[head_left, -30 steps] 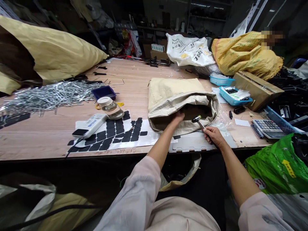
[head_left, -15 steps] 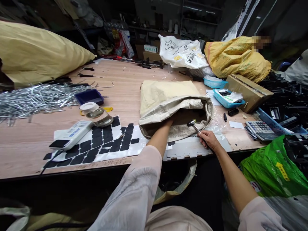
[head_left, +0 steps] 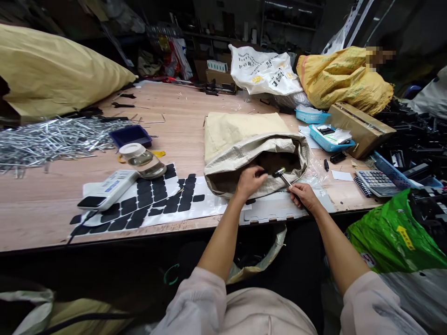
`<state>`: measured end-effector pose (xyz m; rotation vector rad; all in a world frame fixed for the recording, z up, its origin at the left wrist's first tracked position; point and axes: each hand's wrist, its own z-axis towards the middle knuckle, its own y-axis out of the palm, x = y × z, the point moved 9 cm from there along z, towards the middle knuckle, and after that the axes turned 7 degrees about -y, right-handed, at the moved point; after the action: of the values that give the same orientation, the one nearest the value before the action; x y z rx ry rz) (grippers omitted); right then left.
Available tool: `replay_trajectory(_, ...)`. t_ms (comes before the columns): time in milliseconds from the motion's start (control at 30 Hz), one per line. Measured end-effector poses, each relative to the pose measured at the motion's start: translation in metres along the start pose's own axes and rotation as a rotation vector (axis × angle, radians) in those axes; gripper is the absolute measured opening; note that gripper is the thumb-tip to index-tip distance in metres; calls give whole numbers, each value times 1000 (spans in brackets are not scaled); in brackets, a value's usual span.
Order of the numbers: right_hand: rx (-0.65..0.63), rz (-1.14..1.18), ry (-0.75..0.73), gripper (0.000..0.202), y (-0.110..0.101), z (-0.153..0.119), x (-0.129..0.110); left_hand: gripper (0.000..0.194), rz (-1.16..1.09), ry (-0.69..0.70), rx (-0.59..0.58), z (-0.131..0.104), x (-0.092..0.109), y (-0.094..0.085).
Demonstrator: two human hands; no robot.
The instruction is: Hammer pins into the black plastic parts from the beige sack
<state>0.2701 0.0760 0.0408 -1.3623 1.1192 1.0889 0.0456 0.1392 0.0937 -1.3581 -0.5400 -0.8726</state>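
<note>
A beige woven sack (head_left: pixel 244 125) lies on the table with its rolled mouth facing me and its inside dark. My left hand (head_left: pixel 250 181) is at that mouth, fingers curled together. Something small and dark shows by its fingertips, too unclear to name. Just to the right, my right hand (head_left: pixel 303 196) is closed round the handle of a small hammer (head_left: pixel 286 179). The hammer's head points up and left, in front of the sack's opening. Under the sack's front edge lies a flat pale sheet (head_left: pixel 272 211).
On the left are a heap of metal rods (head_left: pixel 59 142), a blue tray (head_left: pixel 131 136), a lidded jar (head_left: pixel 144 160), a white device (head_left: pixel 108 190) and black stickers (head_left: pixel 167 195). On the right are blue baskets (head_left: pixel 331 139), a cardboard box (head_left: pixel 363 128), a calculator (head_left: pixel 375 184) and a green bag (head_left: pixel 384 223).
My left hand has come out of the sack and now shows at its mouth with curled fingers. My right hand keeps the hammer in nearly the same place.
</note>
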Motion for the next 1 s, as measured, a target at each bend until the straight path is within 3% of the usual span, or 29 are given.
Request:
replay_trajectory(100,0,1,-12,34,-1,-1,-1,17,88,107,-78,-49,10,16)
replay_trajectory(200,-1,-34,-21,36,-1,-3,-4,18,160,88,-116,-69,2,31)
replay_trajectory(400,23,-101,-81,41,0,-12,-7,31,118,105,-129,-66,-8,38)
replay_trajectory(600,167,-143,-121,41,-16,-43,-3,19,75,76,-132,-63,-12,38)
replay_trajectory(800,85,-425,-249,36,-13,-71,-23,19,68,17,-145,-61,-16,40)
replay_trajectory(1000,77,-590,-397,31,-3,-77,-41,19,78,9,-144,-61,-15,39)
